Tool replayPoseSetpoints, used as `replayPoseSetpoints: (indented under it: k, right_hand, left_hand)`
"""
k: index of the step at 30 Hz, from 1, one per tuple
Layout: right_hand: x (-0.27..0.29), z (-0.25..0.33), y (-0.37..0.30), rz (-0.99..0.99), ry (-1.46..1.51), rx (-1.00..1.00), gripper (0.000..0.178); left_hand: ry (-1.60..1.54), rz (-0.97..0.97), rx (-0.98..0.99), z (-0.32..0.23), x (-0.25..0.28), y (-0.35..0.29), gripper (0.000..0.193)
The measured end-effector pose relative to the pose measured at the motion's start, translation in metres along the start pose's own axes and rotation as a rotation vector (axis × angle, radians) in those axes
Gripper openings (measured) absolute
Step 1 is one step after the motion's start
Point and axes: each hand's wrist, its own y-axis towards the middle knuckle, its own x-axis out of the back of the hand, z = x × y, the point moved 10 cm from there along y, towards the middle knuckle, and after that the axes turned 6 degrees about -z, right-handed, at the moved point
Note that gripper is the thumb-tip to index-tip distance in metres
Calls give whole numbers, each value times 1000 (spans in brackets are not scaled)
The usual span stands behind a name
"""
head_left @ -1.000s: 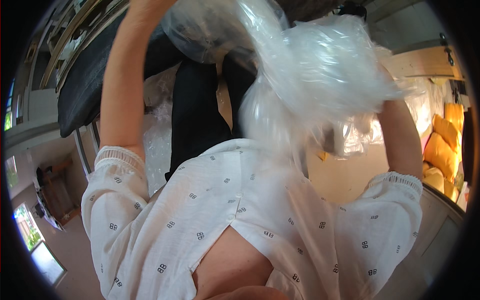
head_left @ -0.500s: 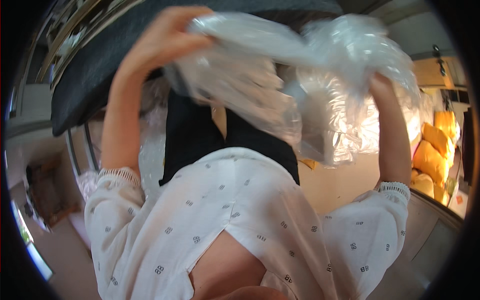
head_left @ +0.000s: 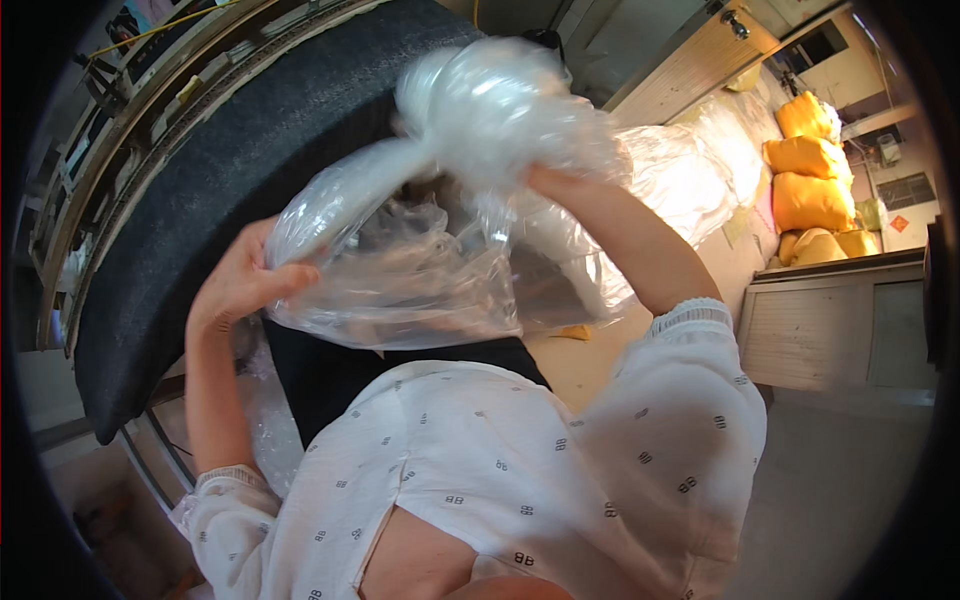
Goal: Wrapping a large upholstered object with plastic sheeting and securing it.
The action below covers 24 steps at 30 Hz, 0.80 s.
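A large clear plastic bag (head_left: pixel 400 270) is stretched between my two hands, above my lap. My left hand (head_left: pixel 255 275) grips its left edge, the thumb on the near side and the fingers behind the film. Farther right, a bunched, puffed-up part of the bag, smeared by motion, covers most of my right hand (head_left: pixel 545 185). That hand's fingers are hidden; the bunched film gathers at it. The bag's mouth gapes between the hands, with crumpled film showing inside.
A long dark padded surface (head_left: pixel 200 210) curves along the left, with a wooden-edged frame (head_left: pixel 90 190) behind it. More clear plastic (head_left: pixel 690 180) lies to the right. Stacked yellow sacks (head_left: pixel 812 200) stand beyond a doorway, beside a door (head_left: pixel 690 60).
My left hand has moved down and left with the bag's edge. The right hand has come inward to the left with the bunched film. The bag now spreads wider, and the view has turned.
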Motion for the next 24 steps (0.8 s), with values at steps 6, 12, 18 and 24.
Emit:
replayPoseSetpoints:
  k: [6,12,18,24]
  right_hand:
    - [-4,47,-38,-35,-95,-45,30]
    - [0,-36,10,-101,-261,-96,32]
    - [-2,-25,-31,-125,-458,-167,35]
    - [-64,46,-22,-182,-575,-208,37]
  left_hand:
    - [592,-998,-878,-99,107,-9,21]
    - [-2,-43,-87,11,-45,44,24]
    - [567,-696,-710,-51,47,-16,28]
    - [466,-705,-947,-96,78,10,30]
